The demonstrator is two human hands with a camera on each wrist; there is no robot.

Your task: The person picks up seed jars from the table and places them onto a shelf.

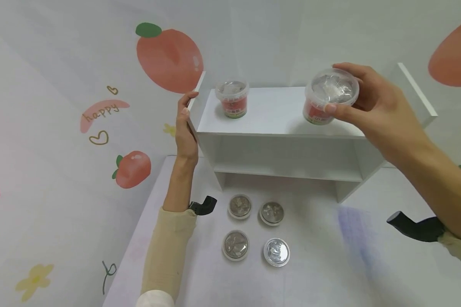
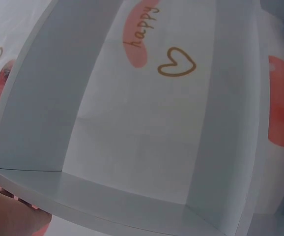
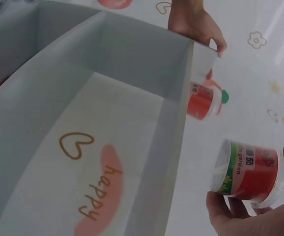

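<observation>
A white shelf [image 1: 284, 155] with an open front stands against the wall. My left hand [image 1: 187, 128] grips its left side panel near the top, with fingers over the panel's edge. In my right hand [image 1: 380, 100] I hold a clear plastic tub [image 3: 252, 169] with a red label, pinched between thumb and fingers. The right wrist view shows a gap between the tub's base and the top board [image 1: 276, 108]. A similar lidded tub [image 1: 233, 100] stands upright on the left part of that board. Part of my left hand [image 2: 12, 214] shows at the left wrist view's corner.
Several round tubs, among them a silver-topped one [image 1: 276, 252], stand on the white table [image 1: 311, 273] before the shelf. Side panels [image 1: 416, 91] rise above the top board. A purple smudge [image 1: 355, 234] marks the table. Behind is a wall with fruit prints [image 1: 170, 59].
</observation>
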